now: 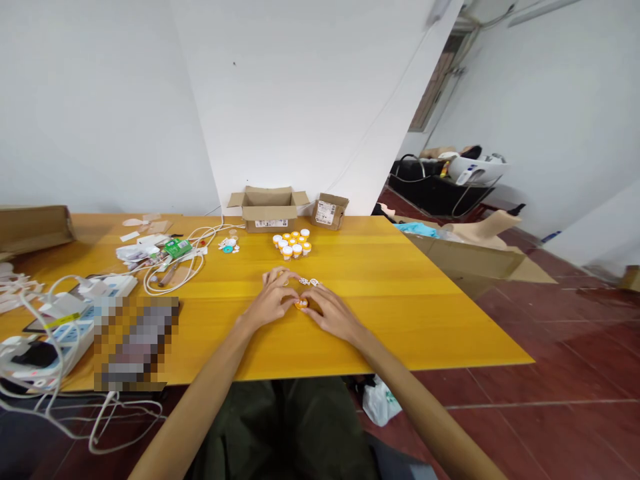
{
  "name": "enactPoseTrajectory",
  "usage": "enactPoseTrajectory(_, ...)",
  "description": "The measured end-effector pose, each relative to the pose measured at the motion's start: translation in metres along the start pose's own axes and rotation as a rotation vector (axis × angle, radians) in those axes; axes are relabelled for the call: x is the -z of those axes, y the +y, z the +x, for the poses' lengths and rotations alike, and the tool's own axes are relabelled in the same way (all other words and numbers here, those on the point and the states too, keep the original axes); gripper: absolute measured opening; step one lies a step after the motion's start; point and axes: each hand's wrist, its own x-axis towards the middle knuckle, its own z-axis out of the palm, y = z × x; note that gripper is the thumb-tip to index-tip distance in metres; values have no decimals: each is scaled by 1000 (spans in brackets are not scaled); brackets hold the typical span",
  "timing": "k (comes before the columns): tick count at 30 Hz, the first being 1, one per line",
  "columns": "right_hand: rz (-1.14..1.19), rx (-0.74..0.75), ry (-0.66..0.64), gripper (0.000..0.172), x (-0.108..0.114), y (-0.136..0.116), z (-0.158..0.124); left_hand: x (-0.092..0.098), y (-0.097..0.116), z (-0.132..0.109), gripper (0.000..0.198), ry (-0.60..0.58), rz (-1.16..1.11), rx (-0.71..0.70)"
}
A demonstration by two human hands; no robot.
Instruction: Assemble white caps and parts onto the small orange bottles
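Observation:
My left hand (pixel 270 300) and my right hand (pixel 331 312) rest together on the yellow table (pixel 400 300), fingers curled around a small orange bottle (pixel 301 304) held between them. Two small white caps (pixel 309 282) lie just beyond my fingertips. Farther back stands a cluster of several orange bottles with white caps (pixel 291 244).
Two open cardboard boxes, a large one (pixel 268 208) and a small one (pixel 329 211), sit at the table's far edge. White cables (pixel 185 263), power strips (pixel 75 320) and packets clutter the left side. A big flattened carton (pixel 475 250) lies on the red floor at right.

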Motion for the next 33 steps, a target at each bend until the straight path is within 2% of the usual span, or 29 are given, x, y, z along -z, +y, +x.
enactPoseTrajectory(15, -24, 10, 18, 6, 0, 0, 1, -1, 1, 0, 20, -17, 16, -38)
enactPoseTrajectory(33, -17, 2, 14, 9, 1, -2, 1, -1, 4, 0, 19, -40, -16, -9)
